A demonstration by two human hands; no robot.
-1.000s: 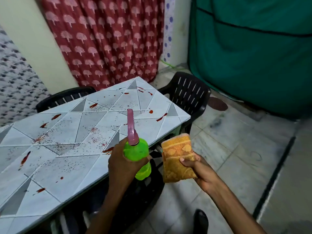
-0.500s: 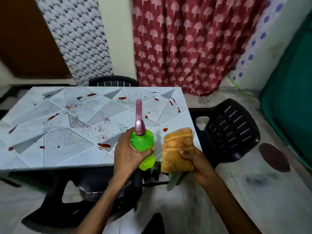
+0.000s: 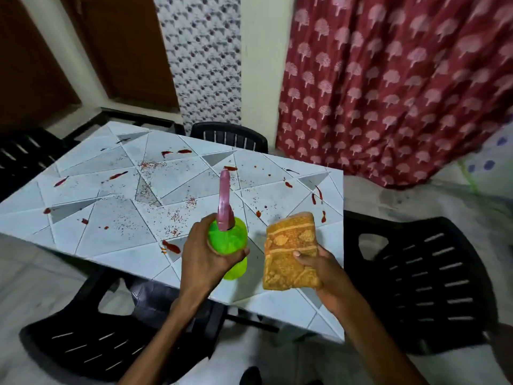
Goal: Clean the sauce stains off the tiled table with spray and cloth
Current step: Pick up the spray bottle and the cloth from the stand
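The tiled table (image 3: 116, 240) has a pale top with grey triangle tiles, spattered with red sauce stains (image 3: 170, 247) and fine red specks. My left hand (image 3: 202, 259) grips a green spray bottle (image 3: 229, 240) with a pink nozzle pointing away over the table. My right hand (image 3: 323, 266) holds a folded orange patterned cloth (image 3: 288, 254) upright above the table's near right part. Both hands hover over the tabletop, side by side.
Black plastic chairs stand around the table: one at the near left (image 3: 91, 345), one at the right (image 3: 433, 282), one at the far side (image 3: 230, 134), one at the far left (image 3: 25, 154). A red curtain (image 3: 388, 87) hangs behind.
The view swung left and came closer, so the table now lies straight ahead under both hands. Bottle and cloth are held as before, now above the tabletop.
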